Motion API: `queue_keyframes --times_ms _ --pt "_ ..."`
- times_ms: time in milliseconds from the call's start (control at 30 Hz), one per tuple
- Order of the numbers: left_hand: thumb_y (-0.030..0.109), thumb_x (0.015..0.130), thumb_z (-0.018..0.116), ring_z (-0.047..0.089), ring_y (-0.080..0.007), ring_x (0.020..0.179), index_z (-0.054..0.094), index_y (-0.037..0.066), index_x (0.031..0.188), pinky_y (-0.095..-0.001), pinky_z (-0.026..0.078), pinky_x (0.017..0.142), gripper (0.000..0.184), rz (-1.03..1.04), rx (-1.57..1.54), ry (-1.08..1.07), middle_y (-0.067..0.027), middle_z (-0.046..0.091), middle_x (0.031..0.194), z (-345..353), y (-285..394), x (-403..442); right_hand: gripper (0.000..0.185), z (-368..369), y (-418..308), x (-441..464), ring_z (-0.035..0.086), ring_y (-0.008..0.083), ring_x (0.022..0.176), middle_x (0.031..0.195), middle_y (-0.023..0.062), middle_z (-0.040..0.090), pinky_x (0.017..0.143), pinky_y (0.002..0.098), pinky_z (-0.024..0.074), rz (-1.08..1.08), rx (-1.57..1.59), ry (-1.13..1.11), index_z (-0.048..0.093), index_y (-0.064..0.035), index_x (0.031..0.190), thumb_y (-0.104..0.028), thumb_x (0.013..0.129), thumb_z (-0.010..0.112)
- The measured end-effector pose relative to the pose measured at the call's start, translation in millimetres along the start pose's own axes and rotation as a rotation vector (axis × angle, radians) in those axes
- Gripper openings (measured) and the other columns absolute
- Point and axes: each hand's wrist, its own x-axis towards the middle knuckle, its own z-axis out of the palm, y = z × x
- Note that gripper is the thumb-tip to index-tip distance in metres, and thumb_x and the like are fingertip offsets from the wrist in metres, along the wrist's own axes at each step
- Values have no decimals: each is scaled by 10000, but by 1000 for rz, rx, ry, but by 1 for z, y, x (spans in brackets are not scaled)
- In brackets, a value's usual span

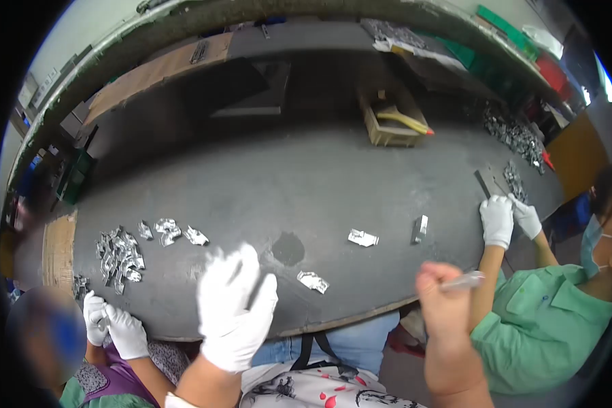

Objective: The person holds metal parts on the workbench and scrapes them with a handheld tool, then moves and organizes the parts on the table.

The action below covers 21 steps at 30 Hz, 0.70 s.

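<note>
My left hand [236, 309], in a white glove, is over the front of the dark table, slightly blurred. Its thumb stands apart from its fingers, and nothing shows in it. My bare right hand [442, 299] is raised near the table's edge, its fingers closed on a short, pale, pen-like stick [464, 281]. Between my hands lie a bent shiny metal piece [313, 281] and another metal piece [363, 237]. A narrow metal block [419, 230] sits farther right. Beyond my left hand is a loose metal clip [196, 236], beside a pile of similar pieces [119, 255].
Gloved hands of a person [119, 326] are at the left edge. On the right, a person in green [544, 319] handles parts near another metal heap [517, 139]. A beige bin [394, 138] holding a yellow-handled tool stands at the back; a green bin [75, 177] is far left.
</note>
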Motion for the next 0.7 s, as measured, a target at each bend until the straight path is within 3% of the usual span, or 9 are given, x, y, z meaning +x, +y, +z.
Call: queue_keyframes --times_ms 67,133,167,200,300,400,533,700 --pt "54 707 616 542 -357 850 570 -6 1043 -383 430 786 344 -88 -38 -107 -194 577 883 35 -29 -28 251 -2 41 0 525 85 696 786 37 595 626 227 436 103 84 -80 605 26 918 -121 743 708" --pt "100 713 610 546 -370 863 578 7 1019 -409 421 823 321 -201 -15 -186 -174 598 879 54 -35 -39 268 1 55 -1 537 99 706 798 52 595 638 239 448 205 117 -88 593 27 941 -119 746 704" --pt "258 738 598 518 -406 934 595 79 976 -525 365 885 297 -142 169 -112 -139 586 1030 63 -32 -43 281 5 61 0 543 107 711 806 59 594 645 244 452 169 156 -59 584 25 955 -120 746 705" --pt "270 732 599 498 -414 963 594 101 994 -545 341 897 312 -151 247 -99 -137 575 1048 68 -26 -42 296 8 67 0 549 115 717 813 66 594 651 249 457 137 193 -32 576 22 970 -121 746 706" --pt "304 738 586 485 -397 980 590 126 999 -540 329 905 316 -154 300 -140 -127 552 1083 74 -17 -32 348 20 74 -1 562 133 728 830 83 587 669 263 468 44 287 -16 545 16 1017 -127 745 709" --pt "291 761 570 449 -452 1030 577 134 1056 -557 282 934 335 -200 256 -175 -165 520 1138 81 -8 -23 424 29 74 2 565 136 733 834 88 579 679 267 472 -33 280 -25 509 8 1069 -135 733 723" --pt "363 767 562 399 -474 1087 622 218 986 -540 266 948 270 -254 277 -246 -179 495 1178 89 -2 -11 468 28 62 1 559 130 739 851 78 563 676 261 473 25 171 -83 476 -2 1111 -100 724 720" --pt "417 781 541 384 -449 1111 621 244 969 -520 240 973 269 -276 295 -243 -156 485 1187 101 -4 -10 492 42 43 1 551 121 753 879 72 542 665 249 473 96 121 -111 433 -16 1143 -3 718 681"
